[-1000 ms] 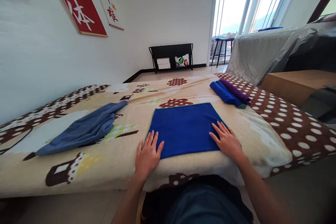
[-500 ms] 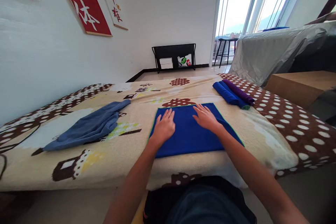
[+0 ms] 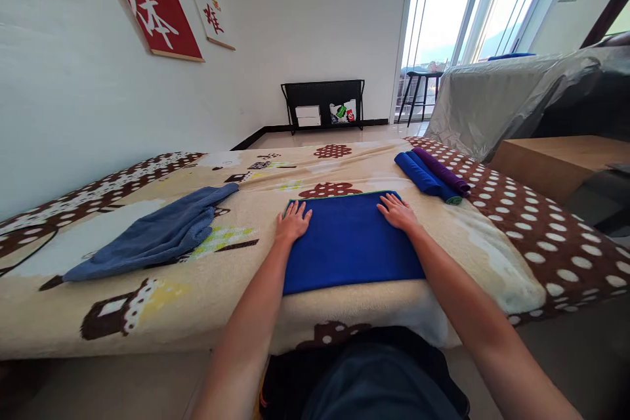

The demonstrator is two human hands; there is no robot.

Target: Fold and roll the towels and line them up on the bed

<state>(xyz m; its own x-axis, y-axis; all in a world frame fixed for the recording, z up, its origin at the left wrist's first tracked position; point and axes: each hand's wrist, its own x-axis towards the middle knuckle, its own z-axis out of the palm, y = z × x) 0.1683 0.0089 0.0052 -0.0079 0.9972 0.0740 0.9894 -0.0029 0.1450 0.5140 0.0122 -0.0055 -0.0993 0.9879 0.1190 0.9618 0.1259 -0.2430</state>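
Note:
A bright blue cloth (image 3: 349, 239) lies spread flat on the patterned blanket (image 3: 207, 289), near its front edge. My left hand (image 3: 293, 222) rests flat on the cloth's far left corner, fingers stretched out. My right hand (image 3: 396, 211) lies flat on the far right corner, fingers apart. Neither hand grips anything.
A crumpled grey-blue towel (image 3: 157, 233) lies to the left on the blanket. Rolled blue (image 3: 423, 177) and purple (image 3: 443, 172) cloths sit at the back right. A wooden box (image 3: 556, 161) and a plastic-covered sofa (image 3: 497, 102) stand at the right. A black rack (image 3: 322, 105) is by the far wall.
Both hands slid from the cloth's near corners up over its middle, then apart to its far corners. The cloth stays flat in the same place.

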